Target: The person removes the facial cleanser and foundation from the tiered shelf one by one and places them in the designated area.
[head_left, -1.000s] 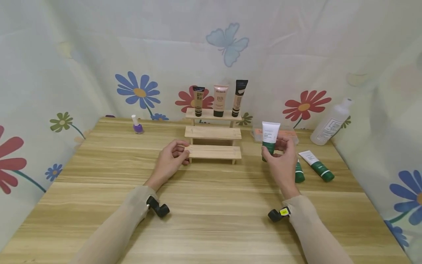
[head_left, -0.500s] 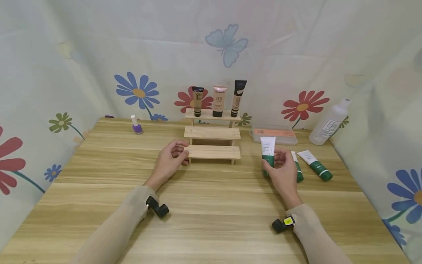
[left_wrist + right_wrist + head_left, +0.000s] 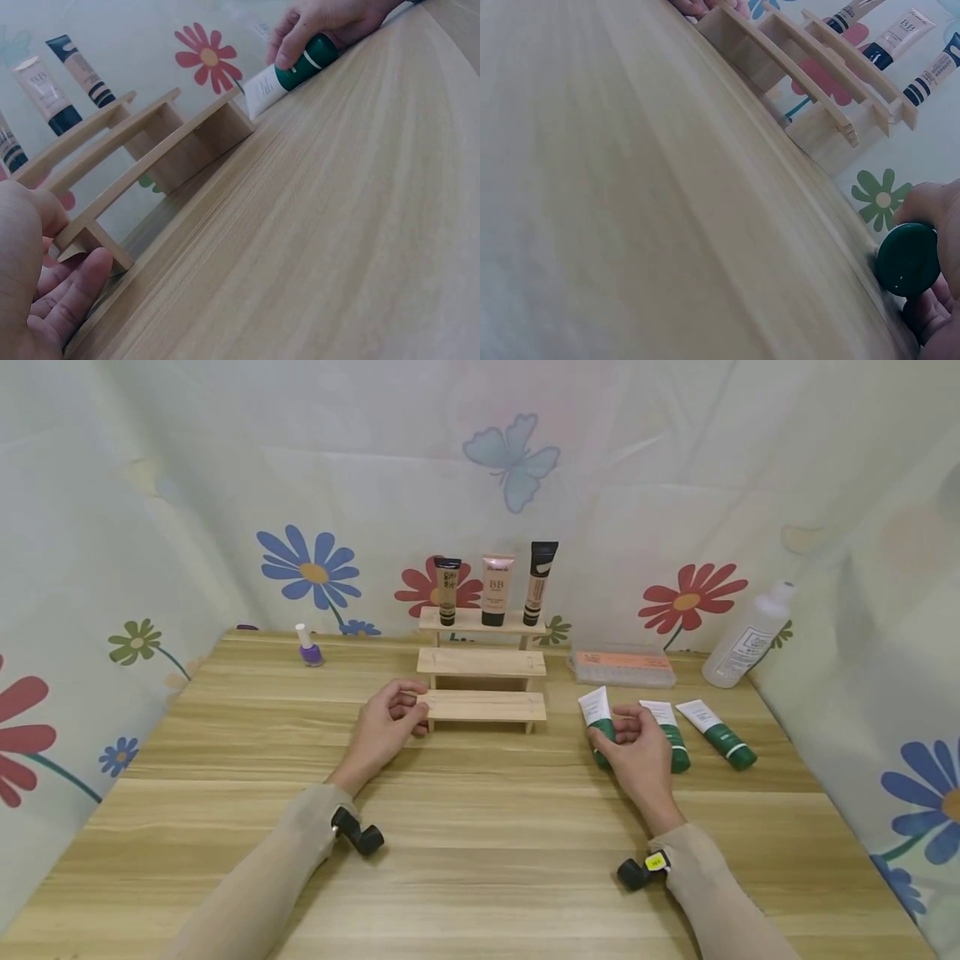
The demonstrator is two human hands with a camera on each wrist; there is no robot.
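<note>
A: Where was the green-and-white squeeze tube (image 3: 602, 725)?

B: In the right hand (image 3: 641, 756), gripped between thumb and fingers. It slanted low over the wooden table (image 3: 480, 843), left of the nearer matching tube (image 3: 672, 733) and the farther matching tube (image 3: 717, 737). Whether its whole length touched the table, I couldn't tell.

A: And the left hand (image 3: 386, 722)?

B: It pinched the left end of the three-step wooden stand (image 3: 482, 662), at the lowest step. The head view partly hid that grip; the left wrist view showed fingers (image 3: 71, 300) below the board, beside the leg (image 3: 109, 244).

A: Did the right wrist view add anything?

B: The round green cap (image 3: 906, 259), seen end-on, with digits above and below it. Only the head view took in the purple nail polish (image 3: 311, 655), the clear plastic case (image 3: 624, 675) and the translucent bottle (image 3: 750, 639).

A: What had changed?

B: A second earlier the held tube was upright and higher, covering part of the case; now it was lower and tipped back — and the case showed in full. The nearer matching tube had come into plainer view too. The left hand had kept its place.
</note>
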